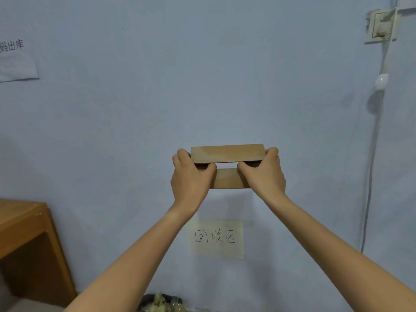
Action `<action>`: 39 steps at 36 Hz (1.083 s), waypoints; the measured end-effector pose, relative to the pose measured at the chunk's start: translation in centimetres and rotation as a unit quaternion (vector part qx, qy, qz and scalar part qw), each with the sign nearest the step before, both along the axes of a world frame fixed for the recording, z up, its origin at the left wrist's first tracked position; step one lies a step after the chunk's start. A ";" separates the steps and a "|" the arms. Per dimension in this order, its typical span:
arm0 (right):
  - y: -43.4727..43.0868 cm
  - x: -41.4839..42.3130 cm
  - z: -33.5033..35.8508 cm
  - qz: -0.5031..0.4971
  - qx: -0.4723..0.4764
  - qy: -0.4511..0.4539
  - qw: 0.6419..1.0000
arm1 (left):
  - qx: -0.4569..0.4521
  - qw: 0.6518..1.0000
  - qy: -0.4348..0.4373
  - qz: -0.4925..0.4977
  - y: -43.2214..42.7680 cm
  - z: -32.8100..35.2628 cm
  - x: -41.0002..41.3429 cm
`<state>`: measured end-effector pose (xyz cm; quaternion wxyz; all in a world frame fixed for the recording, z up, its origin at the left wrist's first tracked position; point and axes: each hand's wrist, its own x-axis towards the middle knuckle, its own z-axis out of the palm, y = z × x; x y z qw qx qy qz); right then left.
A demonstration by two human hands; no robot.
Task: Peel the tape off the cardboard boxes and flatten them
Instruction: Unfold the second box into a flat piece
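I hold a small brown cardboard box (227, 153) up in front of the pale blue wall with both arms stretched out. My left hand (191, 179) grips its left end and my right hand (262, 174) grips its right end. Both thumbs reach into a narrow gap between the upper panel and the lower panel (227, 179), through which the wall shows. The fingers wrap behind the box and are hidden. No tape is visible on the faces turned to me.
A handwritten paper label (217, 238) is stuck on the wall below the box. A wooden table (29, 224) stands at the lower left. A dark bag of scraps (161, 302) lies at the bottom. A socket (380, 24) and cable (371, 165) run down the right.
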<state>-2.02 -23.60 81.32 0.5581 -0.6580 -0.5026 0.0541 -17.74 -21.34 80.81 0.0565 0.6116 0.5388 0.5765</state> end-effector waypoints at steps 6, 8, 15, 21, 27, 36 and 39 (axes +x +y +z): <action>0.9 0.2 -0.5 -0.001 -0.037 -0.014 0.999 | 0.022 1.000 0.008 -0.008 0.5 -0.5 -1.3; 1.1 0.4 -0.8 -0.006 -0.039 -0.012 0.999 | 0.029 0.999 0.015 -0.018 0.5 -0.5 -1.5; 0.5 0.7 -0.6 0.050 -0.001 0.012 0.999 | 0.013 0.999 -0.002 -0.053 1.0 -0.2 -3.3; -0.1 1.7 0.0 0.112 0.026 0.078 0.990 | -0.020 0.997 -0.010 -0.073 0.6 0.6 -4.5; -0.4 3.9 1.3 0.171 0.055 0.062 0.982 | -0.038 0.993 -0.036 -0.109 0.9 0.0 -6.5; -0.1 5.3 -0.4 0.201 0.028 0.054 0.978 | -0.004 0.989 -0.099 -0.107 1.7 -0.9 -6.4; 0.5 5.6 -1.8 0.218 0.024 0.025 0.975 | -0.008 0.984 -0.126 -0.122 2.5 -1.3 -6.2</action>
